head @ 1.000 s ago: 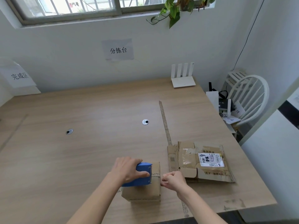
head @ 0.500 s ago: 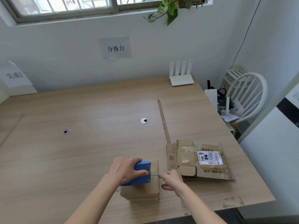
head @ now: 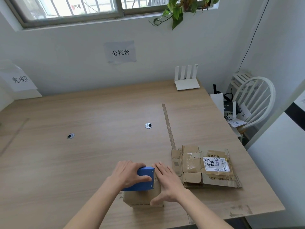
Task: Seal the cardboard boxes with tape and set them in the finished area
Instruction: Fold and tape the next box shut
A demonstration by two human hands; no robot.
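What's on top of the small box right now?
On the small box sits the blue tape dispenser, gripped by the left hand. The right hand lies flat beside it. Any tape beneath them is covered.

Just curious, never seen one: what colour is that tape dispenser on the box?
Blue; the tape dispenser shows plainly in the head view.

A white router (head: 187,80) stands at the tabletop's (head: 82,154) one o'clock edge, below a potted plant (head: 178,9) on the window (head: 74,9) sill. Two round cable holes (head: 148,125) mark the wood. A white chair (head: 257,103) holding electronics sits at three o'clock. Paper signs (head: 120,52) hang on the wall.
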